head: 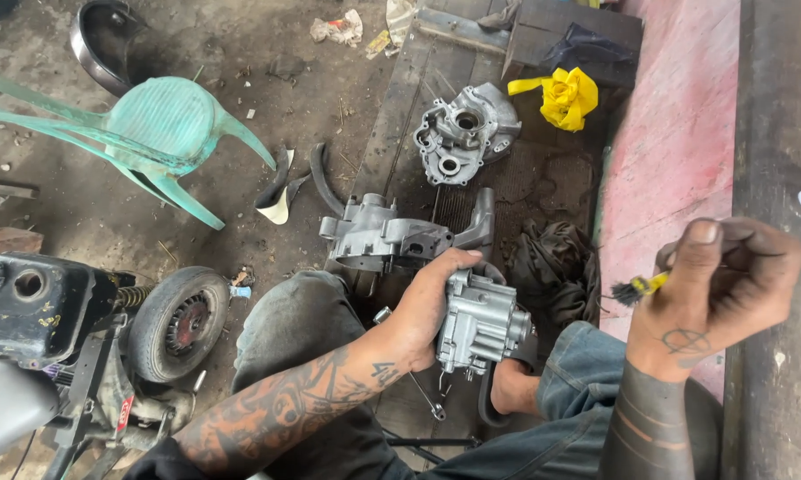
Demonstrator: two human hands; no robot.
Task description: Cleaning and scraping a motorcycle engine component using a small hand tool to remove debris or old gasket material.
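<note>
My left hand (427, 307) grips a grey metal engine part (480, 324) and holds it above my knees. My right hand (725, 284) is raised to the right, closed on a small brush with a yellow handle and dark bristles (636, 288). The brush tip points left toward the engine part but stays well apart from it. A large grey engine crankcase (383, 236) lies on the dark wooden board (414, 98) just beyond my left hand.
A second casing half (463, 133) lies farther back on the board, a yellow rag (568, 96) beside it. A dark cloth (552, 262) sits right of the crankcase. A green plastic chair (152, 133) lies tipped at left. A small wheel (178, 322) stands at lower left.
</note>
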